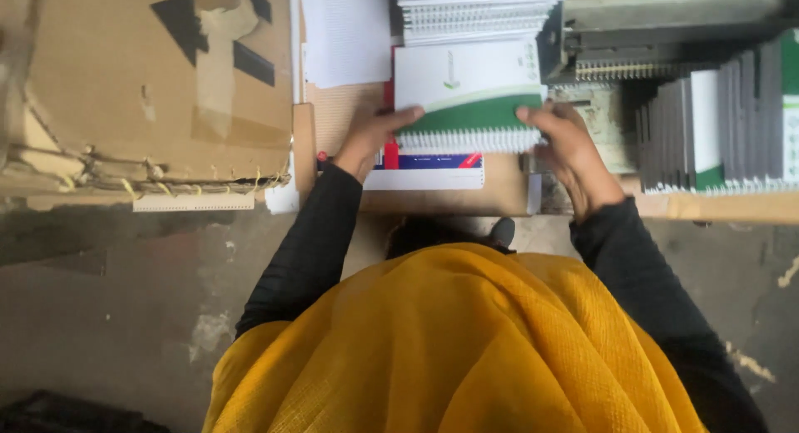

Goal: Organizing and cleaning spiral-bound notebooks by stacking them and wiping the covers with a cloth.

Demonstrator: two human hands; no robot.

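A white and green spiral-bound notebook (pixel 468 92) lies flat on the workbench, its wire binding toward me. My left hand (pixel 370 138) grips its near left corner, fingers over the cover. My right hand (pixel 570 154) holds the near right corner by the binding. Both sleeves are black, and a yellow cloth covers my front.
A stack of bound notebooks (pixel 478 9) sits just beyond. Upright notebooks (pixel 724 133) stand in a row at right. A metal binding machine (pixel 632 34) is at back right. A large cardboard box (pixel 150 84) fills the left. A blue and red card (pixel 429 161) lies under the notebook's edge.
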